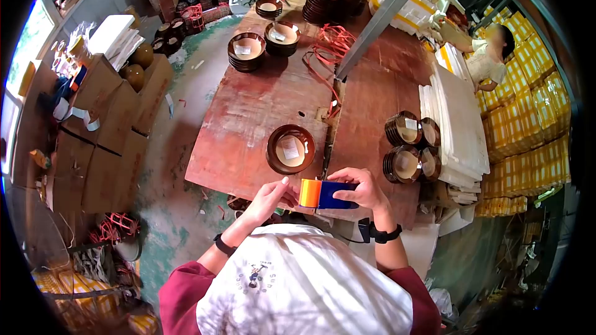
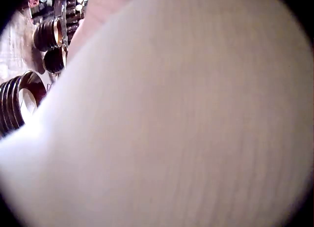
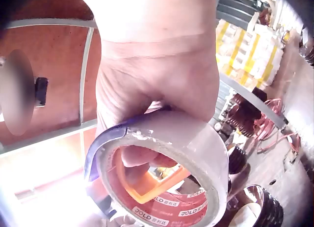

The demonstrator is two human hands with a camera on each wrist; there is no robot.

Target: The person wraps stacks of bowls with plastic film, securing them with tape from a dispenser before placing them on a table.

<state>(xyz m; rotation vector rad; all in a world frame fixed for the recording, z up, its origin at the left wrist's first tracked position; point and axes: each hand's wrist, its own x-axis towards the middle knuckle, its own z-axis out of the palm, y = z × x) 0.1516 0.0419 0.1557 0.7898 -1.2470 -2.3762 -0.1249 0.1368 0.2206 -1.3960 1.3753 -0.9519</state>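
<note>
My right hand (image 1: 367, 191) grips a blue and orange tape dispenser (image 1: 336, 196) above the table's near edge. In the right wrist view, a wide tape roll (image 3: 198, 138) sits on the dispenser, its red core printed with lettering and fingers showing through the ring around an orange part (image 3: 147, 190). Beside the dispenser's orange end is my left hand (image 1: 270, 201), fingers loosely extended with the tips close to it. Just beyond both hands stands a stack of brown glazed bowls (image 1: 273, 158), with a white paper slip (image 1: 290, 148) inside the top bowl.
More bowl stacks stand at the right (image 1: 397, 164) and farther back (image 1: 242, 62) on the reddish table (image 1: 248, 108). A metal post (image 1: 379, 25) rises near red straps (image 1: 332, 46). White foam sheets (image 1: 456, 127) lean at right, near another person (image 1: 487, 59). Cardboard boxes (image 1: 99, 170) line the left.
</note>
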